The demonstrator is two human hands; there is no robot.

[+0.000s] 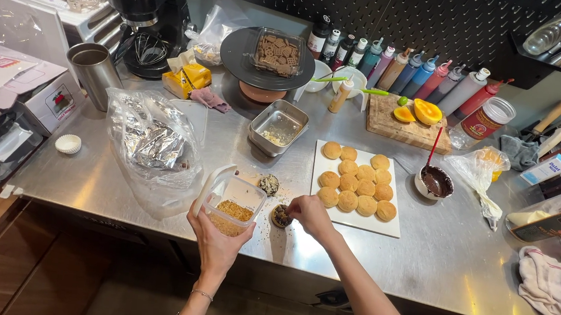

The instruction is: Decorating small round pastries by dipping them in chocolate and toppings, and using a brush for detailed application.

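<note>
Here my left hand (217,231) is wrapped around a clear plastic tub (233,207) of golden crumbs, fingers closed on its underside and near wall, holding it tilted just above the front edge of the steel counter (450,259). The tub's white lid (214,180) hangs open on its left side. My right hand (309,213) is pinched narrow over a small chocolate-coated round (280,215) that sits on the counter close to the front edge, fingertips touching its top; whether I hold crumbs between them I cannot tell. A second coated round (268,184) lies just behind it, with loose crumbs scattered on the steel between the two.

To the right of both rounds, touching neither, a white rectangular board (391,228) carries plain golden buns (356,179) in close rows. Past its right edge stands a small bowl of melted chocolate (435,182) with a red-handled utensil (432,147) leaning in it. Behind the board, toward the counter's back edge, a wooden cutting board (388,124) holds cut orange fruit (426,112), and a row of coloured squeeze bottles (414,73) lines the wall. A square metal pan (278,127) sits behind the rounds, and a crumpled clear bag with foil (153,144) lies to the left of my tub. A white cloth (545,282) rests near the counter's right front corner.
</note>
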